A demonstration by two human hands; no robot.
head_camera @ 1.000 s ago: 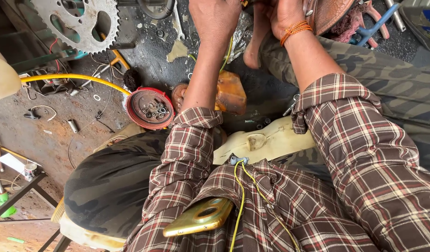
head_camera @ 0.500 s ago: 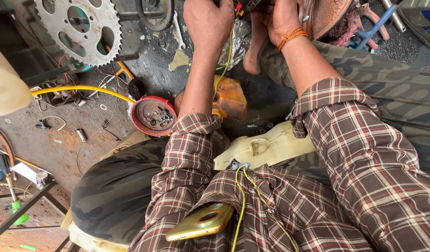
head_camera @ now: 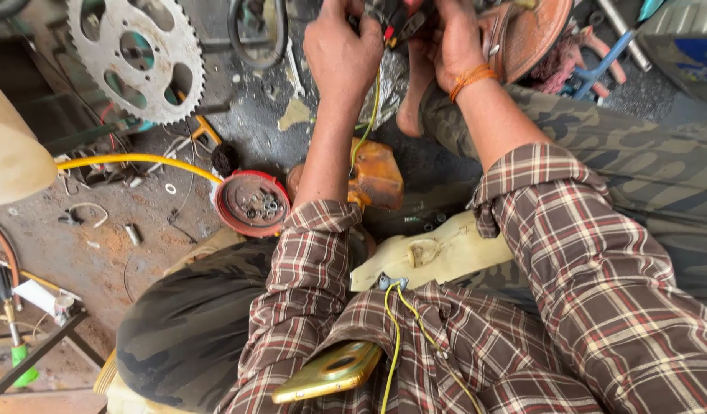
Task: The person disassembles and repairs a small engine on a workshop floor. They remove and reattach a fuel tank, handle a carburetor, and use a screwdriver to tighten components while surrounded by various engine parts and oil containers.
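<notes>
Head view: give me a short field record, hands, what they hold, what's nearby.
left hand: pinching small wires at the top edge, a yellow wire hanging from it
right hand: on the same wire bundle, orange wristband
grip detail: partly cut off by the frame
lap: cream plastic part with yellow leads
shirt pocket: gold phone
floor left: sprocket, red lid holding small hardware

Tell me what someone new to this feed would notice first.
Probably the two hands at the top: the left hand and right hand pinch small wired parts together, a yellow wire trailing down from them. Next, the big toothed sprocket lying at upper left on the grimy floor. Then the red dish of small hardware beside the left forearm, and the gold phone in the shirt pocket at the bottom.
</notes>
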